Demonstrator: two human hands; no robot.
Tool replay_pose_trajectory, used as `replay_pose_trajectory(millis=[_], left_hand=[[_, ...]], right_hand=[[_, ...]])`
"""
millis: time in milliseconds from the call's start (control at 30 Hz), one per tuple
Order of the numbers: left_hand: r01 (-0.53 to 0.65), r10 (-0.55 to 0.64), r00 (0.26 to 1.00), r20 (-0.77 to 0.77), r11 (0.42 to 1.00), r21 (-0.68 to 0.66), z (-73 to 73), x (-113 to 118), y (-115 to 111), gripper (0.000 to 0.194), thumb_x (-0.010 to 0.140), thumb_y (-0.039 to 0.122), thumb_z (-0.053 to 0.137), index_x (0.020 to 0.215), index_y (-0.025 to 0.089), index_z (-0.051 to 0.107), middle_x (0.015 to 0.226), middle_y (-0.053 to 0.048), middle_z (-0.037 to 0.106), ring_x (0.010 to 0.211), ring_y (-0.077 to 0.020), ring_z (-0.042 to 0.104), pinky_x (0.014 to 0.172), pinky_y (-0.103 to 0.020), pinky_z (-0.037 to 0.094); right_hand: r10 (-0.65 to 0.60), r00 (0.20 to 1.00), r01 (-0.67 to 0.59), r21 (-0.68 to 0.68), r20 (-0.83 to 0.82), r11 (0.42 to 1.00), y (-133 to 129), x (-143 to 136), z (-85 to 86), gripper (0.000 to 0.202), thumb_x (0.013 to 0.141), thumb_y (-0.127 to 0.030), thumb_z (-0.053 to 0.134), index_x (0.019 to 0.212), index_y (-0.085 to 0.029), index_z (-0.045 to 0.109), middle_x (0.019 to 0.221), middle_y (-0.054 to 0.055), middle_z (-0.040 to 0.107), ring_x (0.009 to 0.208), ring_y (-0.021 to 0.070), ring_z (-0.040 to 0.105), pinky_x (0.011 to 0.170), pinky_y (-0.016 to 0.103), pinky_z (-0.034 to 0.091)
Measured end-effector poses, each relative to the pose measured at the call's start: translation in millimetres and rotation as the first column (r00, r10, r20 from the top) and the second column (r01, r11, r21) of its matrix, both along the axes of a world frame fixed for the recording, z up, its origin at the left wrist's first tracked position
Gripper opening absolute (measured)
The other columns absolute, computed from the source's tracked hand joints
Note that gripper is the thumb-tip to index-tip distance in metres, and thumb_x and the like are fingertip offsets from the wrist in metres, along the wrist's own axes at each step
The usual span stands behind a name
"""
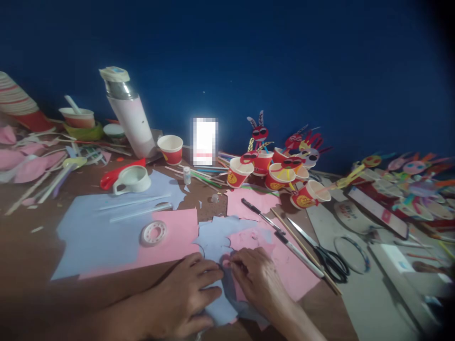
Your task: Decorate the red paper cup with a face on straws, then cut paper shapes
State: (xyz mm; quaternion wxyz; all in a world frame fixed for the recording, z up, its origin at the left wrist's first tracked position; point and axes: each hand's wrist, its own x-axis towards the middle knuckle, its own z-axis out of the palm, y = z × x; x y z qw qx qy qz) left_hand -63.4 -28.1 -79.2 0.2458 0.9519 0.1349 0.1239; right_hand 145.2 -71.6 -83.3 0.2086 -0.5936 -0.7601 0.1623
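Note:
My left hand rests over blue paper, its fingers bent and apart, with nothing visible in them. Facing it, my right hand pinches a small pink piece of paper between thumb and fingertips. The two hands' fingertips nearly meet there. Beneath and beside my right hand lies a cut pink sheet. Left of the hands, a white tape ring lies on a pink sheet. Black-handled scissors, a wooden stick and two pens lie to the right.
A pale tape dispenser-like ring with a handle sits on blue paper at left. Behind stand a white flask, a red paper cup and several cups with paper figures. A phone leans at right.

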Motion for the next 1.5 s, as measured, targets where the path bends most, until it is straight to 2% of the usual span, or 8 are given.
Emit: replay_pose_trajectory(millis=[267,433,567,800,1233,1400,1500], left_hand=[[0.01,-0.009,1.0,-0.014,0.999,0.042,-5.0,0,-1,0.029,0.083,0.041,0.054,0.101,0.019,0.057,0.118,-0.006,0.059,0.106,-0.0223,0.049,0.09,-0.037,0.03],[0.037,-0.03,0.998,-0.058,0.992,0.118,-8.6,-2,-1,0.028,0.086,0.043,0.047,0.093,0.018,0.057,0.119,-0.002,0.058,0.105,-0.0193,0.048,0.086,-0.036,0.032],[0.049,-0.033,0.995,-0.092,0.983,0.176,-8.3,-4,0,0.03,0.09,0.042,0.039,0.093,0.018,0.057,0.119,-0.002,0.056,0.106,-0.0187,0.047,0.084,-0.037,0.034],[0.037,-0.025,0.997,-0.074,0.986,0.164,-9.8,-5,-3,0.029,0.088,0.043,0.042,0.092,0.018,0.057,0.122,-0.001,0.055,0.107,-0.0185,0.046,0.085,-0.036,0.034],[0.007,-0.001,0.998,-0.056,0.992,0.122,-10.3,-2,-4,0.025,0.086,0.04,0.047,0.096,0.018,0.056,0.116,-0.002,0.058,0.106,-0.019,0.047,0.086,-0.036,0.031],[-0.012,0.017,0.999,-0.044,0.995,0.096,-10.3,-1,-5,0.026,0.084,0.039,0.051,0.1,0.019,0.056,0.113,-0.003,0.059,0.104,-0.02,0.048,0.087,-0.036,0.031],[-0.015,0.018,0.999,-0.033,0.996,0.089,-9.8,0,-5,0.024,0.084,0.037,0.052,0.099,0.019,0.057,0.115,-0.003,0.059,0.106,-0.0202,0.048,0.088,-0.036,0.031]], right_hand=[[-0.041,0.997,0.036,0.075,0.073,0.997,6,0,-20.8,0.021,0.089,-0.023,0.044,0.074,-0.02,0.058,0.064,0.001,0.061,0.059,0.0186,0.053,0.064,0.032,0.027],[0.003,0.986,-0.03,0.155,0.17,0.988,6,6,-33.1,0.024,0.092,-0.031,0.036,0.093,-0.022,0.059,0.069,0.002,0.062,0.059,0.0207,0.054,0.063,0.033,0.028],[0.041,0.975,-0.076,0.156,0.219,0.985,9,8,-38.5,0.026,0.093,-0.03,0.032,0.092,-0.022,0.057,0.075,0.003,0.063,0.065,0.0227,0.056,0.065,0.035,0.029],[0.044,0.982,-0.052,0.037,0.183,0.998,14,7,-35.2,0.018,0.089,-0.025,0.038,0.079,-0.023,0.053,0.071,0.001,0.059,0.064,0.0217,0.055,0.063,0.034,0.03],[0.044,0.989,-0.068,0.172,0.141,0.983,11,-1,-23.9,0.024,0.091,-0.02,0.033,0.074,-0.022,0.05,0.066,0.001,0.061,0.058,0.0204,0.052,0.061,0.032,0.029],[0.048,0.993,-0.066,0.172,0.103,0.983,11,-4,-23.1,0.018,0.088,-0.017,0.039,0.077,-0.021,0.052,0.067,0.001,0.062,0.058,0.0195,0.051,0.063,0.032,0.03],[-0.002,1.0,0.001,0.133,0.009,0.991,8,-1,-19.1,0.012,0.087,-0.021,0.043,0.08,-0.022,0.053,0.066,0.0,0.062,0.061,0.0201,0.053,0.062,0.032,0.034]])
